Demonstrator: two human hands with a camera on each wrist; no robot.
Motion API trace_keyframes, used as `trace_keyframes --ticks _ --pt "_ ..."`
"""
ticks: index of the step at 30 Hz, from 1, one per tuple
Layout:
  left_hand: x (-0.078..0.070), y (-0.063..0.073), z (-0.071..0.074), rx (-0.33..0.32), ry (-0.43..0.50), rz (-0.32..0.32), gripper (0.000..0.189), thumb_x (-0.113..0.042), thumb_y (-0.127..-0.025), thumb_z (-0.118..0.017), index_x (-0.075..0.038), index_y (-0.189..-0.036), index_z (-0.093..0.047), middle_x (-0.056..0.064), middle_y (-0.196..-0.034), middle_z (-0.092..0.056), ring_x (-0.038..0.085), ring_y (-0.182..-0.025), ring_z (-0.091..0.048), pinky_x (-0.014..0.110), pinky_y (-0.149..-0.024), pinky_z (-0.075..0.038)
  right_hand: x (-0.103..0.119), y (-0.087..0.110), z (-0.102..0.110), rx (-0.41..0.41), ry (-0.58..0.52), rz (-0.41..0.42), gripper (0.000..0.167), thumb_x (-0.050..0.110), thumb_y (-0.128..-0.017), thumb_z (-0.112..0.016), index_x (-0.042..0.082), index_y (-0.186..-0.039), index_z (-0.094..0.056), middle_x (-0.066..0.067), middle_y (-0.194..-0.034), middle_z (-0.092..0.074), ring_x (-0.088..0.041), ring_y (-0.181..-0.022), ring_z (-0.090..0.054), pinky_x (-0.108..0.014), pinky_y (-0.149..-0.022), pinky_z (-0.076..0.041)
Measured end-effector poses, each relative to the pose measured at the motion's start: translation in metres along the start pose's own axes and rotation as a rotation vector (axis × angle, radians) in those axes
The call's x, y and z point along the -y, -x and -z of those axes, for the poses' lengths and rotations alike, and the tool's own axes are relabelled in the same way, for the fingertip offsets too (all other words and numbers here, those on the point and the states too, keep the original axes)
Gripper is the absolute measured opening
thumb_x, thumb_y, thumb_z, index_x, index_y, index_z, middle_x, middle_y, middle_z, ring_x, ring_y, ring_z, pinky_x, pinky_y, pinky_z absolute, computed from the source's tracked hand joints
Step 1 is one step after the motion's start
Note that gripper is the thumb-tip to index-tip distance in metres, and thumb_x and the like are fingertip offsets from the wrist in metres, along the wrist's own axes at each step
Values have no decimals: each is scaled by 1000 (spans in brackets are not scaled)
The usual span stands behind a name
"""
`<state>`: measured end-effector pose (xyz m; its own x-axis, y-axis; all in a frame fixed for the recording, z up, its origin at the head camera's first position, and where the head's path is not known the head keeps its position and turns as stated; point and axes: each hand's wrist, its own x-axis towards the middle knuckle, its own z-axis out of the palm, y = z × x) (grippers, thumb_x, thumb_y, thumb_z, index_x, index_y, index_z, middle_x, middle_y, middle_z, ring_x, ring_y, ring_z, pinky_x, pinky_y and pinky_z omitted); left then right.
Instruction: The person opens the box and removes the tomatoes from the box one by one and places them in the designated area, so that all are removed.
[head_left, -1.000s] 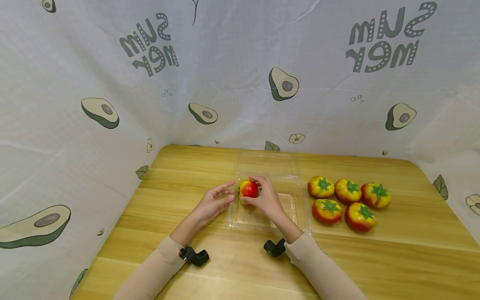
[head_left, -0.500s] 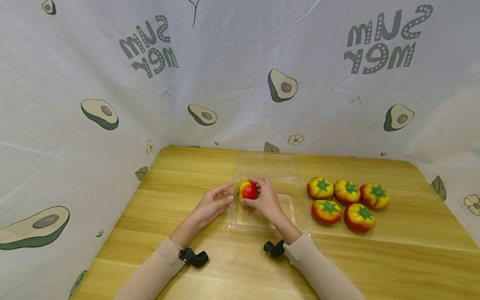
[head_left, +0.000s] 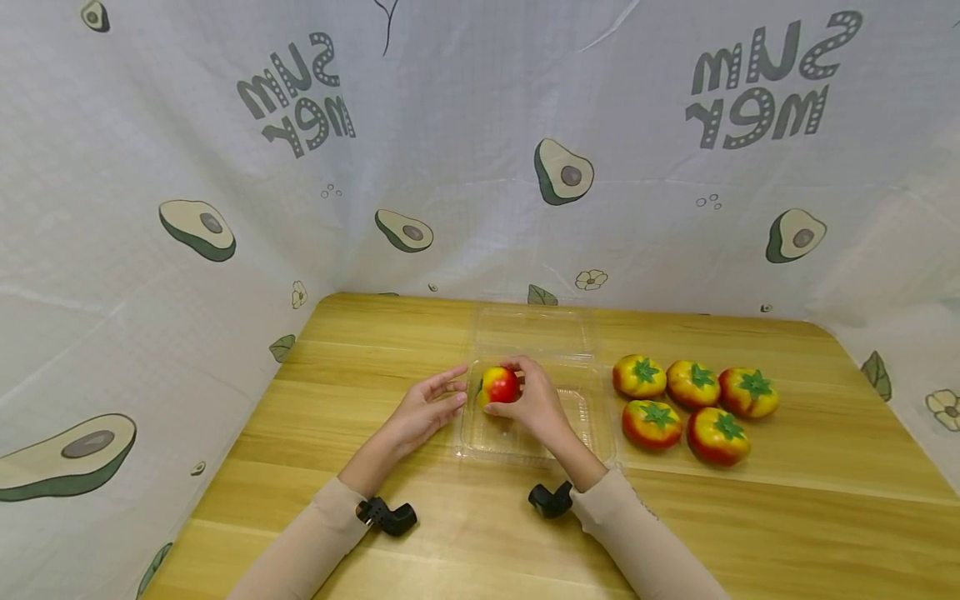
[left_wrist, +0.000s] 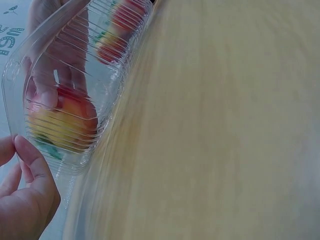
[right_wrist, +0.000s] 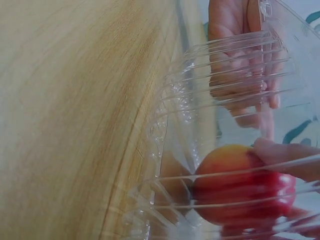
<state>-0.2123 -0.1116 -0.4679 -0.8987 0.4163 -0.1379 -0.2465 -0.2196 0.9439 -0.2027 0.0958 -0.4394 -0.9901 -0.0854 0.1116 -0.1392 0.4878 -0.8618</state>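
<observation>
My right hand (head_left: pixel 537 402) holds a red and yellow toy tomato (head_left: pixel 497 385) between thumb and fingers, inside the left part of a clear plastic clamshell box (head_left: pixel 517 446). The tomato lies on its side, its green leaf top facing left. At the box's left edge is my left hand (head_left: pixel 426 410). In the left wrist view, the thumb and a finger of this hand (left_wrist: pixel 30 185) pinch the rim of the box (left_wrist: pixel 65 30). Through the ribbed plastic wall, the right wrist view shows the tomato (right_wrist: pixel 230 185) under the right fingertips.
Several more toy tomatoes (head_left: pixel 651 423) stand in two rows right of the box, leaf tops up. The box's lid (head_left: pixel 532 327) lies folded back behind it on the wooden table (head_left: pixel 360 325). A white cloth (head_left: pixel 465 125) with printed avocados hangs around the table.
The tomato has shifted slightly to the right and turned a little in my right hand, showing more yellow on top. My left hand stays at the box's left edge.
</observation>
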Motion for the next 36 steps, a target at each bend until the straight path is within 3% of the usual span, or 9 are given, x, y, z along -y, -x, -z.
trace_keyframes --ticks 10,19,36 --pt "1 -1 1 1 3 1 56 4 -99 -56 -4 -152 -40 13 -123 -49 11 -93 -56 18 -80 -52 0 1 3 14 16 1 68 1 -68 -91 -4 -127 -57 -20 -124 -58 -38 -107 -59 -51 -94 -52" --pt "2 0 1 -4 6 3 56 5 -99 -56 -3 -152 -39 13 -123 -49 12 -93 -56 18 -81 -52 -2 1 6 45 97 -3 72 4 -68 -91 -6 -131 -59 -24 -125 -55 -38 -107 -56 -51 -94 -52" --pt "1 0 1 9 9 4 56 4 -99 -56 -3 -152 -38 18 -128 -46 13 -96 -55 19 -81 -52 -3 0 16 93 102 -44 69 7 -69 -91 -5 -129 -58 -23 -126 -58 -38 -107 -58 -51 -94 -52"
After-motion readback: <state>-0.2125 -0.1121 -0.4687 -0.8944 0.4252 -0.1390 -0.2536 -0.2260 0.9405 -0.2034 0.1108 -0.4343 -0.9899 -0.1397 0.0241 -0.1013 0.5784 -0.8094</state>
